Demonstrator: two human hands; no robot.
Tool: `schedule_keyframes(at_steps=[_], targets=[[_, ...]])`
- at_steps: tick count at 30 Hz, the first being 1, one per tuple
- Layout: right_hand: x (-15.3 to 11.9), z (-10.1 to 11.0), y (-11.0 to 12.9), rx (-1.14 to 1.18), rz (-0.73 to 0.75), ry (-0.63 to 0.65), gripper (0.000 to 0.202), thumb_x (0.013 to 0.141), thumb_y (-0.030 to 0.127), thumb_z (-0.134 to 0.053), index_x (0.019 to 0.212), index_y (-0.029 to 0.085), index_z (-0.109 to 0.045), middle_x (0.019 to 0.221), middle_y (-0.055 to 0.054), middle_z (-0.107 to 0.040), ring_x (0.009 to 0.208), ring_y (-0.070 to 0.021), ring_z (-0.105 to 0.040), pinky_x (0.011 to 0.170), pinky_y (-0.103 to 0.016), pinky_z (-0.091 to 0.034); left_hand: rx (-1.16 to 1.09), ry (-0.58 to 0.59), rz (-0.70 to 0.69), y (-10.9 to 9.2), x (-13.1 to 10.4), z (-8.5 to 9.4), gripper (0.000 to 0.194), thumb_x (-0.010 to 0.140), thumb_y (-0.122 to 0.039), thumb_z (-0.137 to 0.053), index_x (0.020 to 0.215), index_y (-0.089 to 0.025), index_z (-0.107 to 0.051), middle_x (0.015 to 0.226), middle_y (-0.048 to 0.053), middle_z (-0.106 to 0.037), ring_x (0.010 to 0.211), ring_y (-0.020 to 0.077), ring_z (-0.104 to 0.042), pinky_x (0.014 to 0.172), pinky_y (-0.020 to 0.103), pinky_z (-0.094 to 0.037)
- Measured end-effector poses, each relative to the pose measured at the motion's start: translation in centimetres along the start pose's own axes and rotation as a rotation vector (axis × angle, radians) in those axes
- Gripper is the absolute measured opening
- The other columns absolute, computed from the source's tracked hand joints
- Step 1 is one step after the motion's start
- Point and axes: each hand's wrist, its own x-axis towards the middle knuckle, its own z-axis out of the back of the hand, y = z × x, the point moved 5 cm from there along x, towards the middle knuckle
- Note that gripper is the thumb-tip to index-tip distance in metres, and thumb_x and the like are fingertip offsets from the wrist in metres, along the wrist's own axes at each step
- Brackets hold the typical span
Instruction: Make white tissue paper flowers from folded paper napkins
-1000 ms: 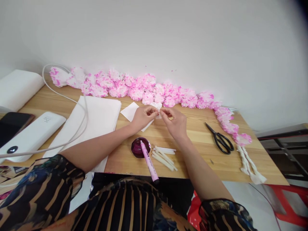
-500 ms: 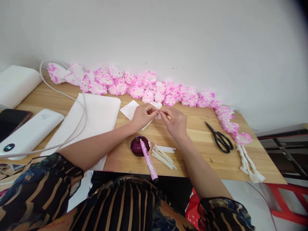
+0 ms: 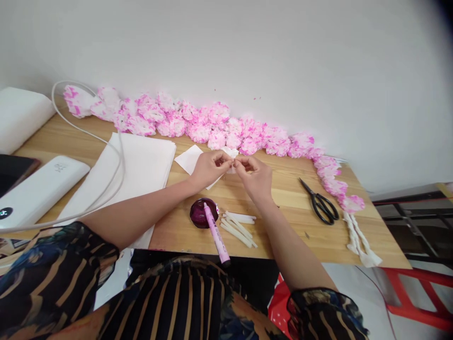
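Observation:
My left hand and my right hand meet over the middle of the table, both closed in a pinch. Between their fingertips is a piece of white tissue paper, gathered at the pinch and mostly hidden by the fingers. A flat white paper square lies beside and partly under my left hand. Just beyond my hands runs a long row of pink and white paper flowers. Below them a pink marker leans on a dark purple round dish.
White sticks lie right of the marker. Black scissors rest at the right, near twisted white paper strips. At the left are stacked white paper, a white power bank, a dark phone and a looping cable.
The view has shifted slightly. My fingers still pinch the tissue paper in the same place, with the right fingers slightly more curled.

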Motion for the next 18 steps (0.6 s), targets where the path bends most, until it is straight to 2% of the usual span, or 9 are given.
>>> schedule_keyframes(at_steps=[4, 10, 18], targets=[[0.18, 0.43, -0.08, 0.022, -0.015, -0.026, 0.018, 0.084, 0.034, -0.064, 0.084, 0.022, -0.078, 0.081, -0.002, -0.080, 0.069, -0.0172, -0.069, 0.068, -0.030, -0.054, -0.016, -0.018, 0.021, 0.28, 0.17, 0.04, 0.013, 0.079, -0.025, -0.064, 0.071, -0.016, -0.067, 0.074, 0.002, -0.073, 0.065, 0.0117, -0.058, 0.063, 0.024, -0.044], [-0.17, 0.21, 0.50, -0.095, 0.114, 0.012, 0.020, 0.090, 0.035, -0.062, 0.086, 0.024, -0.079, 0.087, -0.004, -0.080, 0.081, -0.0210, -0.072, 0.079, -0.035, -0.056, -0.009, -0.041, 0.014, 0.36, 0.20, 0.15, 0.011, 0.079, -0.023, -0.063, 0.071, -0.016, -0.067, 0.072, 0.001, -0.072, 0.065, 0.0116, -0.059, 0.063, 0.024, -0.044], [-0.26, -0.09, 0.42, -0.139, 0.105, 0.041, 0.019, 0.090, 0.030, -0.061, 0.085, 0.025, -0.078, 0.089, -0.004, -0.080, 0.082, -0.0220, -0.073, 0.080, -0.036, -0.056, 0.106, -0.055, -0.012, 0.52, 0.15, 0.00, 0.011, 0.079, -0.021, -0.063, 0.070, -0.016, -0.066, 0.069, 0.000, -0.071, 0.063, 0.0119, -0.058, 0.061, 0.024, -0.040]])
